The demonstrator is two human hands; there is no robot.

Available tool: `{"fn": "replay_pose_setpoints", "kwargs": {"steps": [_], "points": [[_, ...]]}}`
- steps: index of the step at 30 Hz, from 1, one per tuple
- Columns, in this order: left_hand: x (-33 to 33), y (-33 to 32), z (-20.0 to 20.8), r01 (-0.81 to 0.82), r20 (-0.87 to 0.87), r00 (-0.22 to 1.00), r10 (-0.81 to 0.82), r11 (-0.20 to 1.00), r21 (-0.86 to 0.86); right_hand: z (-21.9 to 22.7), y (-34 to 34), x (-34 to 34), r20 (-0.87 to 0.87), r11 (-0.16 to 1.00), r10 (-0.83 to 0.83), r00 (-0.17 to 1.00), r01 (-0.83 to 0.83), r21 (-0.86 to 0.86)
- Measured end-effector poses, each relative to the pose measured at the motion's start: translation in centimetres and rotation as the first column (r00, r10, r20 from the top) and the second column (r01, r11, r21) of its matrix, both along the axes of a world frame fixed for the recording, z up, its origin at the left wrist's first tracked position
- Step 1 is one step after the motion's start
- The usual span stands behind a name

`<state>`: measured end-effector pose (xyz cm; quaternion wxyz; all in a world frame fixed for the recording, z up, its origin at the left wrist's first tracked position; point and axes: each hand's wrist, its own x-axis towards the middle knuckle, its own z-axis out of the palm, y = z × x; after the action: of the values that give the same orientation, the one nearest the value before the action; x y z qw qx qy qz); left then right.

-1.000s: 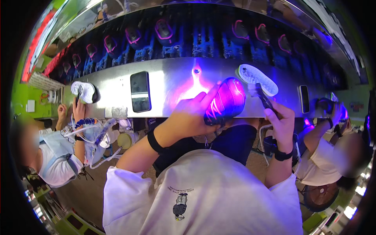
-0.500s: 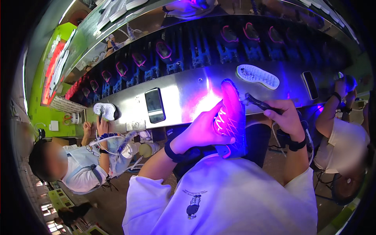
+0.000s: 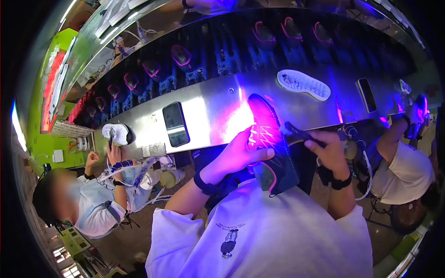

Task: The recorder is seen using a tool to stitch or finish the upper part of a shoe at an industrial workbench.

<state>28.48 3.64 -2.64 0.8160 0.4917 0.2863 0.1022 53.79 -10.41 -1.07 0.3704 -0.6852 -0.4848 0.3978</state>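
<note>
While the left hand [image 3: 235, 154] grips a dark, laced shoe [image 3: 274, 155] at the centre of the head view, its thumb laid over the upper, the right hand [image 3: 330, 150], right of centre, pinches a dark-handled brush [image 3: 300, 133] near the shoe's edge; a white sole [image 3: 303, 85] lies on the metal bench [image 3: 289, 111], upper right of the frame

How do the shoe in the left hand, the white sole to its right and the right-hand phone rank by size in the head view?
1. Shoe; its apparent nearness may enlarge it.
2. White sole.
3. Right-hand phone, clearly smallest.
</note>
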Motion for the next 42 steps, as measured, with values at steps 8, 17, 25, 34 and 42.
{"fn": "replay_pose_setpoints", "kwargs": {"steps": [8,17,25,34,42], "points": [[-0.5,1.4,0.6,-0.081,-0.074,0.994,0.076,0.995,-0.060,-0.2,1.7,0.1,-0.159,0.991,0.130,0.979,-0.134,-0.012],[-0.1,1.5,0.2,-0.216,-0.030,0.976,0.216,0.976,0.015,-0.2,-3.1,2.7,-0.301,0.987,0.064,0.952,-0.105,-0.121],[2.6,-0.1,1.1,-0.172,-0.022,0.985,0.172,0.985,-0.021,1.2,-4.7,2.9,-0.164,0.968,-0.105,0.981,0.063,-0.243],[3.1,-1.1,0.5,-0.286,0.039,0.957,0.287,0.957,-0.044,1.8,-6.5,4.9,-0.041,0.995,0.061,0.997,-0.064,-0.077],[0.9,-0.8,0.7,-0.311,-0.080,0.950,0.301,0.920,-0.237,2.7,-5.2,3.2,0.060,0.999,0.008,0.998,-0.005,-0.042]]}}
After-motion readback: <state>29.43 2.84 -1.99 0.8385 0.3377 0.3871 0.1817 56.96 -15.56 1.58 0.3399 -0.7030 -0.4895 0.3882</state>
